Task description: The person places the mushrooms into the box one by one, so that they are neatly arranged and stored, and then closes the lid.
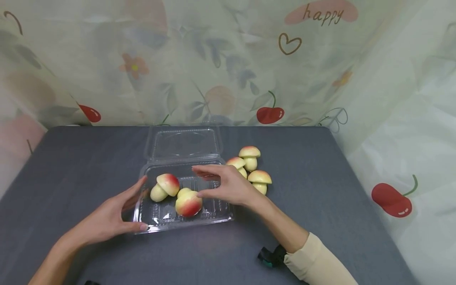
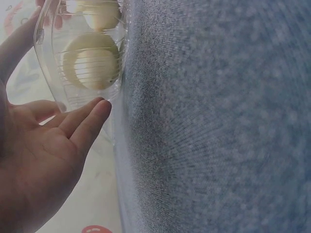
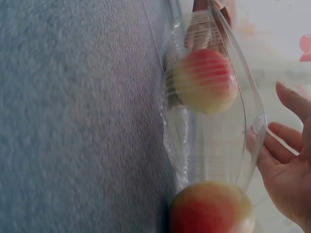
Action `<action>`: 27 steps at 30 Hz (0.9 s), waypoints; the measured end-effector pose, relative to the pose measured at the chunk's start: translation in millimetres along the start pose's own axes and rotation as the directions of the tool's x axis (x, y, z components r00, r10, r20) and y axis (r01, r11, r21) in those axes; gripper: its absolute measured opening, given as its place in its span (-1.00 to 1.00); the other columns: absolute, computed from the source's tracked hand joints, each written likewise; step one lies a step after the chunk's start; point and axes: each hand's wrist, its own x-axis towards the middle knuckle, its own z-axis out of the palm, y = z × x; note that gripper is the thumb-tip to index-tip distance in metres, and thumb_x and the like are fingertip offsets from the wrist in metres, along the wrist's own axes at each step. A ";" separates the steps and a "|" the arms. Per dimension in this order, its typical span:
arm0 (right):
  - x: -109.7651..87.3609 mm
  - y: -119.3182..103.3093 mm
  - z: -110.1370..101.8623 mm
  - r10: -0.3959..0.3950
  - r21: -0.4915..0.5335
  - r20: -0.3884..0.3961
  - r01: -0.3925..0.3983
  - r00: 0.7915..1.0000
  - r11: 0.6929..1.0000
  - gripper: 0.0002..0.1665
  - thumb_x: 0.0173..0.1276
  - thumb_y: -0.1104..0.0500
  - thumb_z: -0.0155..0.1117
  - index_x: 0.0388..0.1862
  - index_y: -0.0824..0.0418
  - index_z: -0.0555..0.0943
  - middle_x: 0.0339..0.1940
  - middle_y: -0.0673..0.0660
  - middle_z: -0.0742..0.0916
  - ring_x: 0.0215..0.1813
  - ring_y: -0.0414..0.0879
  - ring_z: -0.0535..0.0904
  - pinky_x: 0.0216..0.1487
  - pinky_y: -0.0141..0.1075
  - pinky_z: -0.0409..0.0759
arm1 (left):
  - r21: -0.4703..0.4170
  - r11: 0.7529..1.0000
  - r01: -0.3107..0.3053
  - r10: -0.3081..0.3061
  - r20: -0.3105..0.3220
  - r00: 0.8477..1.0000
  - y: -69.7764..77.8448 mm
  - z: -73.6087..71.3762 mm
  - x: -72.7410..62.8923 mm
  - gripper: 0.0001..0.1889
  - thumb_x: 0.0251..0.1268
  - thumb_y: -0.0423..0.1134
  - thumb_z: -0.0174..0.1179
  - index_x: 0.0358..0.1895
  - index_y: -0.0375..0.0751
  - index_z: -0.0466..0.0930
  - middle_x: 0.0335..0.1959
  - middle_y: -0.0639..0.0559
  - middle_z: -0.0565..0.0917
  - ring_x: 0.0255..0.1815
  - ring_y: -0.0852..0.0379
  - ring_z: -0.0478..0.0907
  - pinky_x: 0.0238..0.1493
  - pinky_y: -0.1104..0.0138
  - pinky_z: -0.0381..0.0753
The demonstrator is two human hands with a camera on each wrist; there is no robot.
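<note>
A clear plastic clamshell box [image 1: 185, 227] lies with its lid [image 1: 183, 142] folded back. Two mushroom-shaped pieces, cream with red-blushed caps, are inside: one tilted on its side [image 1: 167, 185], the other [image 1: 189, 204] with its cap toward the front. My left hand [image 1: 110, 215] is at the box's left end, thumb on the front corner and fingers along the side; its fingers [image 2: 92, 124] look straight in the left wrist view. My right hand [image 1: 231, 184] hovers over the right part of the box, thumb and fingers apart, holding nothing.
To the right of the box, several more mushroom pieces stand close together, including one at the back [image 1: 250, 158] and one in front [image 1: 260, 181]. A grey cloth [image 1: 303, 206] covers the table, and a printed curtain [image 1: 228, 59] hangs behind it.
</note>
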 end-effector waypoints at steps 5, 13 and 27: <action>-4.0 3.1 -8.4 -0.048 -0.002 -0.022 0.048 0.999 0.999 -0.26 0.13 0.26 0.56 0.32 0.32 0.53 0.25 0.22 0.65 0.23 0.10 0.60 0.22 -0.29 0.52 | 0.016 1.000 0.005 -0.005 -0.004 1.000 0.6 -0.4 0.7 0.27 -0.06 0.28 0.46 0.63 -0.08 -0.17 0.57 -0.21 0.10 0.36 -0.16 0.41 0.13 0.63 0.33; -12.8 9.8 -19.3 -0.099 0.040 -0.056 0.102 0.993 0.994 -0.29 0.11 0.37 0.54 0.28 0.34 0.56 0.20 0.18 0.68 0.22 0.05 0.62 0.23 -0.24 0.53 | -0.008 1.000 -0.022 0.022 -0.003 1.000 -0.4 -0.1 -1.3 0.24 -0.02 0.21 0.47 0.63 -0.09 -0.17 0.58 -0.21 0.09 0.36 -0.17 0.41 0.13 0.63 0.32; -31.0 20.2 -42.8 -0.137 0.010 -0.118 0.139 0.984 0.990 -0.36 0.08 0.46 0.51 0.20 0.42 0.58 0.14 0.25 0.68 0.16 0.19 0.62 0.16 -0.13 0.59 | -0.011 1.000 0.007 -0.007 -0.003 1.000 -1.4 1.4 0.2 0.26 -0.04 0.25 0.46 0.63 -0.07 -0.18 0.58 -0.19 0.07 0.37 -0.14 0.40 0.13 0.68 0.27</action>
